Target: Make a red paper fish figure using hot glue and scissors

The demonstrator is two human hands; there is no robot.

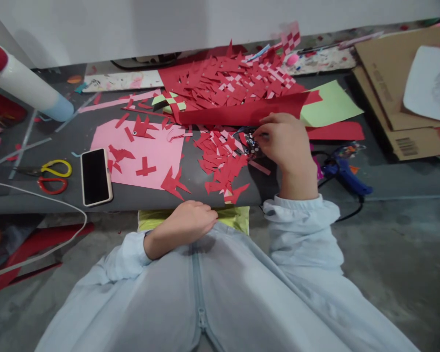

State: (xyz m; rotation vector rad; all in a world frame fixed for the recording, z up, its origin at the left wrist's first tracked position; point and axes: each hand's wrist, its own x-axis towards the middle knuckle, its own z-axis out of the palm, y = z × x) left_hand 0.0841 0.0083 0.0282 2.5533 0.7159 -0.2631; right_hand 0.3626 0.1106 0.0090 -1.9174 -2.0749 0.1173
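Note:
My right hand (284,142) reaches over a small heap of black-and-white googly eyes (252,145), thumb and fingertips pinched together. Whatever is between those fingertips is too small to make out. Red paper scraps (220,161) lie heaped just left of the eyes. My left hand (185,220) rests against my front at the table's edge, its fingers curled and nothing visible in them. On a pink paper sheet (156,166) lie several red cut-outs, including a red paper fish (143,128) with one googly eye stuck on it and a red paper cross (145,167).
Behind the hands, a folded red sheet (238,113) fronts a large pile of red cut pieces (212,80). At the left are a phone (95,177), scissors (55,168) and a white bottle (33,80). A blue glue gun (346,176) and cardboard (392,93) are right.

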